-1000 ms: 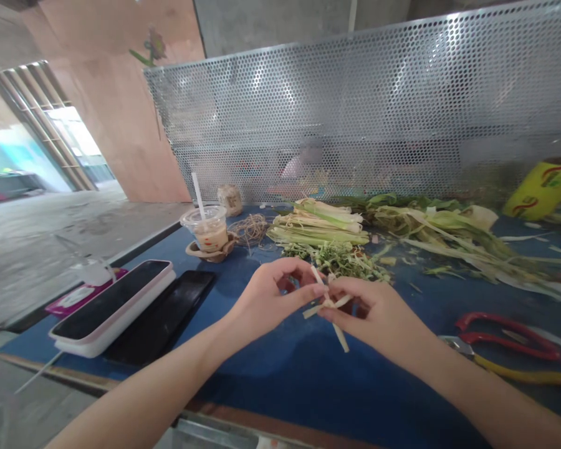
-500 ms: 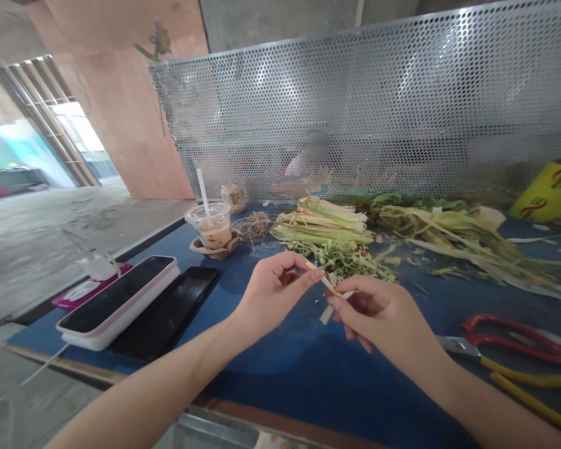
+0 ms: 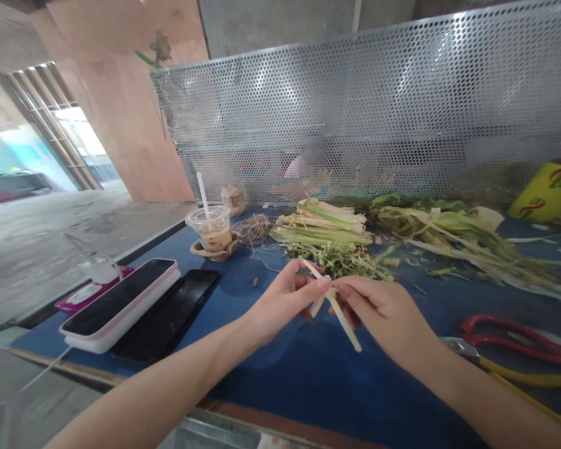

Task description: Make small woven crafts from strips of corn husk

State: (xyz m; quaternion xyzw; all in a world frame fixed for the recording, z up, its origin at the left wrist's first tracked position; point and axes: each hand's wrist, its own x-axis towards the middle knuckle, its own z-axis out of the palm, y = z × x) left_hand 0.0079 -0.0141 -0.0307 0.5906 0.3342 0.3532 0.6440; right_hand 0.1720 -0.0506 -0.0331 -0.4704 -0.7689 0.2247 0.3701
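Pale plant strips (image 3: 346,325) cross between my two hands above the blue tabletop. My left hand (image 3: 287,294) is closed, thumb and fingers pinching one strip whose tip sticks out past the knuckles. Close against it, my right hand (image 3: 384,310) pinches the strips where they cross, its other fingers curled underneath. One longer end slants down toward me, and a shorter end hangs beneath the left thumb. Just beyond the hands lies a heap of small green trimmings (image 3: 341,259), with a stack of pale green stalks (image 3: 322,223) behind it.
Red- and yellow-handled scissors (image 3: 514,340) lie by my right forearm. Long loose leaves (image 3: 449,227) spread at the back right near a yellow roll (image 3: 545,190). To the left are twine (image 3: 255,229), a drink cup (image 3: 212,227), a black phone (image 3: 168,315) and a pink-edged phone (image 3: 121,299).
My hands have come closer together. The strips have been turned, so a long end now slants down toward me between the hands.
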